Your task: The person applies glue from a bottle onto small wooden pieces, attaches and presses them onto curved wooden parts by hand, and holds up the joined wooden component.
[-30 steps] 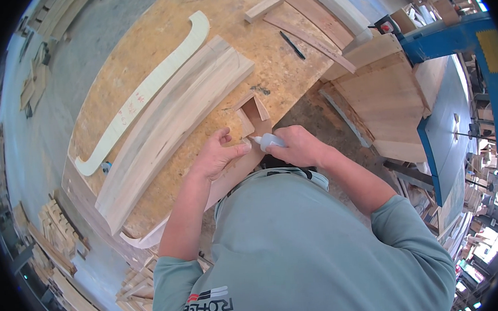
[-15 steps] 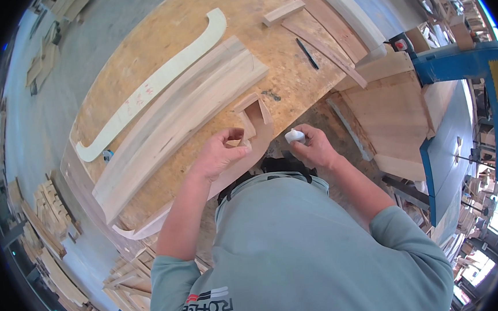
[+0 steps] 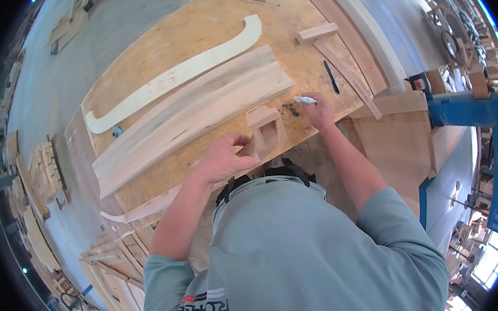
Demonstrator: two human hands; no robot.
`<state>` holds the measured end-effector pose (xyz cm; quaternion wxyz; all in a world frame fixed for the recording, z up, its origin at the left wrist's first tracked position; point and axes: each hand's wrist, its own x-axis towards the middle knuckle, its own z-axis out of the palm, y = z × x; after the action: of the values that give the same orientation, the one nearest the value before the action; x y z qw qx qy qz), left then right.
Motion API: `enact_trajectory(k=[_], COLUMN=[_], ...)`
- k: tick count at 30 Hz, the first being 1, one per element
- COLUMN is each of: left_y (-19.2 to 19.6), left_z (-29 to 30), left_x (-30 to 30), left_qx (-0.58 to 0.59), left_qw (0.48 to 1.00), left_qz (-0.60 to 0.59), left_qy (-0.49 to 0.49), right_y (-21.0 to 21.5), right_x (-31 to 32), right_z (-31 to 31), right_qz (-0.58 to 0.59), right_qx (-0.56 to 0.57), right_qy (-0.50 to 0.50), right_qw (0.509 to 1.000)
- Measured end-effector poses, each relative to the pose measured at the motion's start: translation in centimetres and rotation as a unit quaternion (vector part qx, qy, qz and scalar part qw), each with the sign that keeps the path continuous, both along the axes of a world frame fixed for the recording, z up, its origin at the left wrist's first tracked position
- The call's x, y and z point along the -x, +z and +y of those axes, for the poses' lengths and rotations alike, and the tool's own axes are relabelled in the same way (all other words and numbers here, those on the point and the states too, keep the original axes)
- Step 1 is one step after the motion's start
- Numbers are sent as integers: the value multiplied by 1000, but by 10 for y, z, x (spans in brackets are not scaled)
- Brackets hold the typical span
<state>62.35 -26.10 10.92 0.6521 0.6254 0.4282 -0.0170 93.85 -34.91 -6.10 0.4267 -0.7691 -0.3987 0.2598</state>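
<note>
Over at 9 o'clock a pale curved template (image 3: 174,77) lay flat on the worktop (image 3: 138,59), with a long curved plank (image 3: 194,113) right beside it on the near side. Both looked stiff and kinda heavy, the sort you'd lift from the ends with two hands.

Middle of the frame, the left hand (image 3: 223,160) sat on the small wood block (image 3: 266,132), fingers curled loosely round its left end, thumb side up against it. The block looked like a short chunk with a recess cut into it. I'd guess solid wood, light enough for one hand, rigid, not slippery since it's raw timber. The outer flat faces seemed the best place to pinch it, not the thin walls by the recess, which could chip.

Just to the right, around 1 o'clock from the block, the right hand (image 3: 317,111) was closed on a white marker (image 3: 304,100), tip pointing left, just beside a dark smudge on the board. The marker's light and smooth, so a pen grip does fine.

Further right a black pencil (image 3: 331,77) and some thin strips (image 3: 347,79) lay well apart from both hands.
</note>
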Motion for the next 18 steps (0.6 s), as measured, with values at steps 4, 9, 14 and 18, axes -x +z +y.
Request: enact_trajectory(k=[4,9,14,18], left_y=[3,16,10,7], left_z=[-3,-11,-19,-20], left_x=[3,1,1,4], left_qx=[-100,-269,-403,-467], left_qw=[995,963,913,882], left_qz=[0,-2,-37,-47], left_qy=[-3,14,59,49], right_y=[-4,-11,-22,-18], right_x=[-3,-4,-12,-18], right_z=[18,23,18,8], right_qz=[37,-9,40,-48], right_qx=[56,52,29,85], right_qy=[-28,-5,-13,10], right_qw=[997,999,999,995])
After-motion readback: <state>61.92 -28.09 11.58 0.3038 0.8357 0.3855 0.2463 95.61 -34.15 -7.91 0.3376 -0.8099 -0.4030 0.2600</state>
